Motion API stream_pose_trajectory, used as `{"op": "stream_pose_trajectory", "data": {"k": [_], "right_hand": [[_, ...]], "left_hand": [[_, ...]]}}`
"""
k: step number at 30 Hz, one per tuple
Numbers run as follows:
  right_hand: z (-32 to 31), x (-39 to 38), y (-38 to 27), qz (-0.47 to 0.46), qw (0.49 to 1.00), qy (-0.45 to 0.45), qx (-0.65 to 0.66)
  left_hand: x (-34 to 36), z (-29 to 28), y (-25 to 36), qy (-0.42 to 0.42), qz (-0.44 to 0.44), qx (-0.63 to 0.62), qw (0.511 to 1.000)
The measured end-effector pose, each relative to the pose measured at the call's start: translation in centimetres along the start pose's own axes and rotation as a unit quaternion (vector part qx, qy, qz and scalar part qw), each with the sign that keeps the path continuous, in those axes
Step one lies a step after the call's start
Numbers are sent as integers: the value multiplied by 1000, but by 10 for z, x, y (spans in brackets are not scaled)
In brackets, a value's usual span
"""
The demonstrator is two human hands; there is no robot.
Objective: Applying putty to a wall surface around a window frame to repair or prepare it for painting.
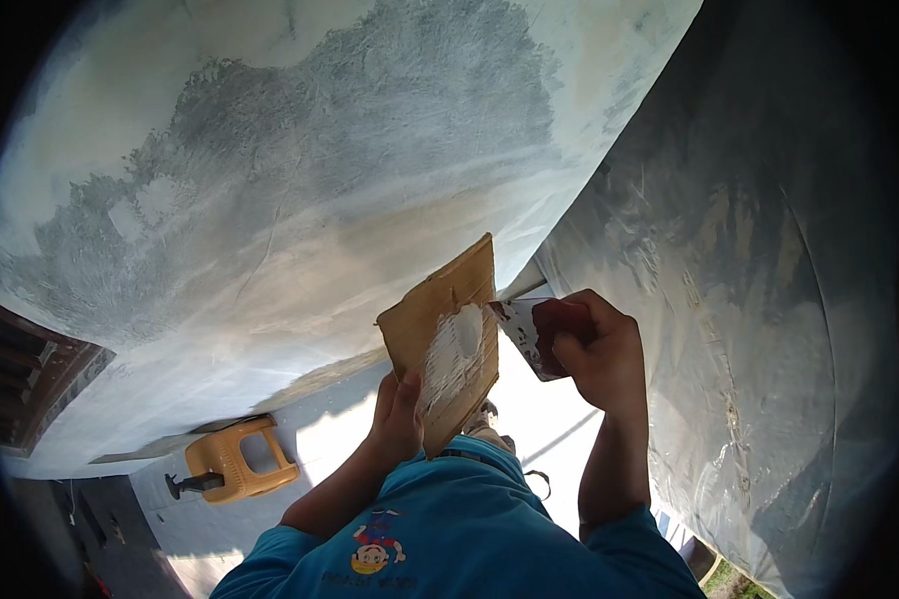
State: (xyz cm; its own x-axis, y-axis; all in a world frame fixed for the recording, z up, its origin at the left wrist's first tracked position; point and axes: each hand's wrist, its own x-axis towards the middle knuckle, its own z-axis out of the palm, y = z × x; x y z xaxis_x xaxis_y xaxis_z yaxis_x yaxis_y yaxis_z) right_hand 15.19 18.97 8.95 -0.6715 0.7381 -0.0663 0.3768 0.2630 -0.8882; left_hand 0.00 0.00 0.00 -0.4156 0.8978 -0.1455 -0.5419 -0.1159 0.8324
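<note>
Brown cardboard (448, 324) smeared with white putty (456, 351).

- We see the cardboard piece (448, 329) as brown, matt paperboard, smeared with rough white putty (456, 354).
- Just right of the cardboard piece, the scraper (529, 334) shows a thin, smooth blade, putty-stained.
- Above the cardboard piece, the body panel (300, 190) looks matt, sanded, patchy grey and white.
- Lower left of it, the stool (240, 459) appears smooth yellow plastic.
- Below it, the shirt (469, 539) is blue cloth.
</note>
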Motion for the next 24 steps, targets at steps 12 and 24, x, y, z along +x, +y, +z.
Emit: {"op": "stream_pose_trajectory", "data": {"k": [12, 24], "right_hand": [[14, 1, -16, -80, 982, -50, -164], [13, -2, -14, -71, 989, -29, -125]], "left_hand": [[2, 1, -3, -27, 34, 102, 994], [-3, 3, 6, -13, 36, 84, 996]]}}
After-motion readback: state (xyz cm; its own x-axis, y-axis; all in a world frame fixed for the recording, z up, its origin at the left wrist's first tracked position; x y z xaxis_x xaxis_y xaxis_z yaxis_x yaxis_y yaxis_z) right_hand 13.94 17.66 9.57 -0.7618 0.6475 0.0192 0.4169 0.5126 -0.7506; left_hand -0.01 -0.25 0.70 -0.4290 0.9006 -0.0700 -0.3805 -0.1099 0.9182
